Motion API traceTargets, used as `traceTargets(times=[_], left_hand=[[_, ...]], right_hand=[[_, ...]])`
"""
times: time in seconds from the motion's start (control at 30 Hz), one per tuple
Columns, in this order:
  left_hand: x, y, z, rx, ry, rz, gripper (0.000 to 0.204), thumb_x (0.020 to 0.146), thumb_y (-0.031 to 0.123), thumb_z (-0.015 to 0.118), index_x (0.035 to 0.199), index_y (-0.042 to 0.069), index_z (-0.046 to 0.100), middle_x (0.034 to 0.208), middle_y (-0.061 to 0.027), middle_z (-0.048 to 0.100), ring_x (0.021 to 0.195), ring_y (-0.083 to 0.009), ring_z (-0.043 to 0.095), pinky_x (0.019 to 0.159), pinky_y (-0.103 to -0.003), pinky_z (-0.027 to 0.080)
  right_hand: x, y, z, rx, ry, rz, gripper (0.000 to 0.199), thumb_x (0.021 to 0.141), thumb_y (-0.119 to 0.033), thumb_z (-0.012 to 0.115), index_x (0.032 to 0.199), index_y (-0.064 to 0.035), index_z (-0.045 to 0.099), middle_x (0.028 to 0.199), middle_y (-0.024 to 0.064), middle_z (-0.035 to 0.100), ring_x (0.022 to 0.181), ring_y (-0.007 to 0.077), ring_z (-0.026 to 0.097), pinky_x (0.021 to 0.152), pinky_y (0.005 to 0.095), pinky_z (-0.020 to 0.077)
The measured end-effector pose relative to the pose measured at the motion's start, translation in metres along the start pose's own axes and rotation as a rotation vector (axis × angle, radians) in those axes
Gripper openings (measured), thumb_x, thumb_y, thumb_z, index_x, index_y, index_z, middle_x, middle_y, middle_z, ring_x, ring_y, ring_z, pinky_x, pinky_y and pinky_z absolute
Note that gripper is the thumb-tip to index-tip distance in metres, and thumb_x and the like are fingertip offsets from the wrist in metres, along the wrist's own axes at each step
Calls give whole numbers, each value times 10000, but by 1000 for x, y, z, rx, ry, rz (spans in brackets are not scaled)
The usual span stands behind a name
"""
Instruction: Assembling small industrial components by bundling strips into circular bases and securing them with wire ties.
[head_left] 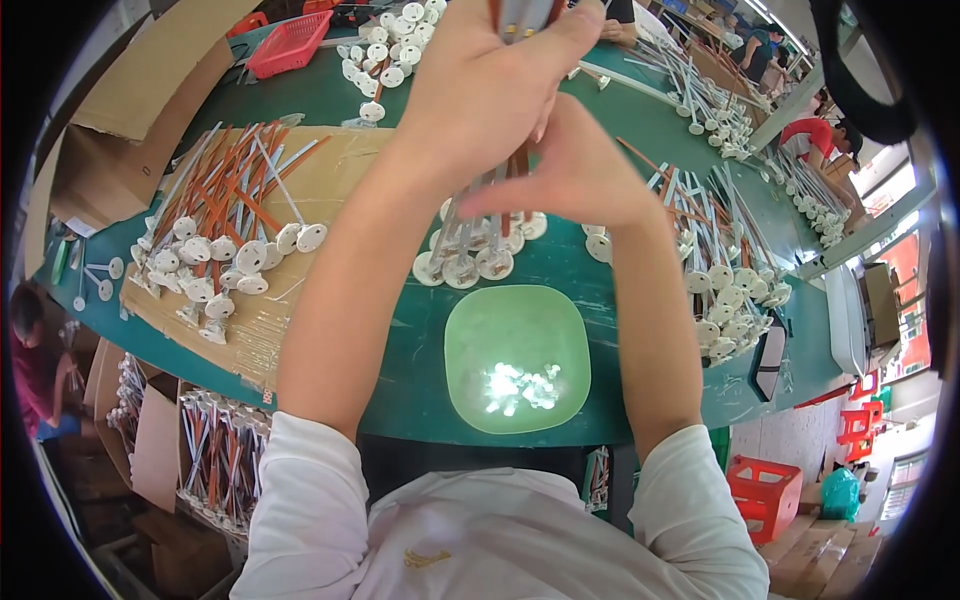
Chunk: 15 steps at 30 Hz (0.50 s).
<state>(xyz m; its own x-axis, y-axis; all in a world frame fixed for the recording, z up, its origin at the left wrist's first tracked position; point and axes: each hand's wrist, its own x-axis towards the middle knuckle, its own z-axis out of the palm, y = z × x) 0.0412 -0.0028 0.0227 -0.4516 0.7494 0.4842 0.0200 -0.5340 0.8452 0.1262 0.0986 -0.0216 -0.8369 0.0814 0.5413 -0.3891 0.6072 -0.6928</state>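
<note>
My left hand [505,85] is closed round the upper ends of a bundle of thin silver and orange-brown rods with white round bases. Just below it, my right hand [575,165], slightly blurred, wraps the same rods with its thumb across the front; its other fingers are mostly hidden. The bundle's white round bases [460,270] point down, close to the tabletop; I cannot tell whether they touch it. Nearer to me sits a light green bowl [518,325] with small shiny pieces [522,388] in it.
Rod piles lie on flattened cardboard [345,160] at left, at right [735,290] and at the back [385,50] of the green table [420,400]. An open carton [140,90] and a red basket [290,45] stand far left. Co-workers sit around; red stools [762,495] stand lower right.
</note>
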Motion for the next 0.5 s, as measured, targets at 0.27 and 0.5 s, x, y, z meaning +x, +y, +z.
traceTargets(times=[0.27,0.5], left_hand=[[11,-16,-8,260,-129,490,346,803,187,687,1054,-11,553,945,-96,616,847,-160,590,759,-303,470],[9,-68,3,278,-319,166,590,668,247,818,1113,-5,523,960,-135,617,908,-175,580,862,-307,448]], right_hand=[[0,-11,-2,324,85,230,196,814,-173,668,797,14,610,682,39,585,624,118,553,572,266,433],[4,-10,-27,572,734,83,419,957,-295,534,626,-60,430,551,10,409,485,109,404,425,250,287]])
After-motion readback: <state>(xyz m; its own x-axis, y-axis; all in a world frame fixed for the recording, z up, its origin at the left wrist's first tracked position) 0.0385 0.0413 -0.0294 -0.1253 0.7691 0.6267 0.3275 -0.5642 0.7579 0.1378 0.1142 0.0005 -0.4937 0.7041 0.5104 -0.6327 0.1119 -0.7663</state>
